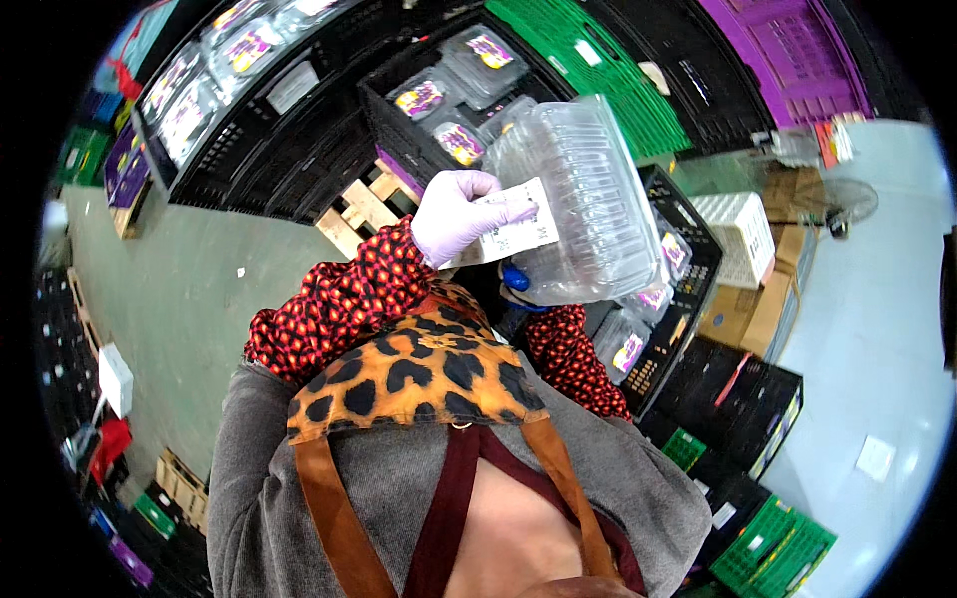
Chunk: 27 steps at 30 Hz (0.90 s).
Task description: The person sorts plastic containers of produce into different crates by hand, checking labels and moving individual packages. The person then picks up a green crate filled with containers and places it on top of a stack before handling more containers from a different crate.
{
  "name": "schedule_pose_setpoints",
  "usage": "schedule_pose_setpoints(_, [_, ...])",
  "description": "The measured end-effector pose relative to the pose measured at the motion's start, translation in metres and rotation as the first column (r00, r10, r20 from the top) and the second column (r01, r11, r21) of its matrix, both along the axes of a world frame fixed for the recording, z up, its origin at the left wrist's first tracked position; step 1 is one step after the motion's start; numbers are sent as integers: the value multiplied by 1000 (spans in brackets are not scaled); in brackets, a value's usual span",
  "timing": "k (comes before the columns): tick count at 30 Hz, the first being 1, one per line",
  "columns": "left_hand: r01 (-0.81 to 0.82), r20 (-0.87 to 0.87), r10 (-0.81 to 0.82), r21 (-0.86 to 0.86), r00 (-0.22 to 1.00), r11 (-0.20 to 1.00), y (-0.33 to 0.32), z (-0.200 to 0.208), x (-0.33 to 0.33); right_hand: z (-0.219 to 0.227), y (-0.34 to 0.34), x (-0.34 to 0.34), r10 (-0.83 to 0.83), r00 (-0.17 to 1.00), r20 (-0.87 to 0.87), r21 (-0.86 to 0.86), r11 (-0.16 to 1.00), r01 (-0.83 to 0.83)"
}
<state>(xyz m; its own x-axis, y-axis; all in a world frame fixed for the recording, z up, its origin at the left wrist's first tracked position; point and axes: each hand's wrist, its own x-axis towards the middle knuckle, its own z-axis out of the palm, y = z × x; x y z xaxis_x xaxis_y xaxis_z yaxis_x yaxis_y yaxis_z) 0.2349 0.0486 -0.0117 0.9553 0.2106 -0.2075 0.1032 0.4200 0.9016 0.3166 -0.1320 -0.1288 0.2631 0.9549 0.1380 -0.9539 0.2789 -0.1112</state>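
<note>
My left hand, in a pale lilac glove, pinches a white printed label between thumb and fingers. That label overlaps the near-left side of a clear plastic clamshell container; whether it sticks to it I cannot tell. From below, my right hand holds the container, with only a bit of its blue glove showing and most fingers hidden. The container is tilted, and its ribbed side faces up. Behind it stands a black crate of clear packs with purple and yellow labels.
More packs fill a black crate at the upper left, and another black crate stands to the right. Green and purple crates line the back. Wooden pallet slats show below. Cardboard boxes sit at right.
</note>
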Motion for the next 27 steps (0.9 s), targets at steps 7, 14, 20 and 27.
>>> schedule_pose_setpoints(7, [242, -318, -91, 473, 944, 847, -34, -13, 7, 0, -75, -20, -383, 918, 97, -331, 858, 393])
schedule_pose_setpoints(14, [648, -184, -664, 509, 725, 566, -22, 0, -44, -29, -288, -15, -429, 877, 216, -841, 375, 390])
schedule_pose_setpoints(20, [619, -59, -655, 400, 754, 676, -14, 4, -49, -102, -387, 42, 94, 971, 220, -971, 116, 208])
schedule_pose_setpoints(27, [488, 58, -550, 393, 833, 780, -22, 11, -33, -166, -313, 79, 163, 913, 373, -922, -40, 384])
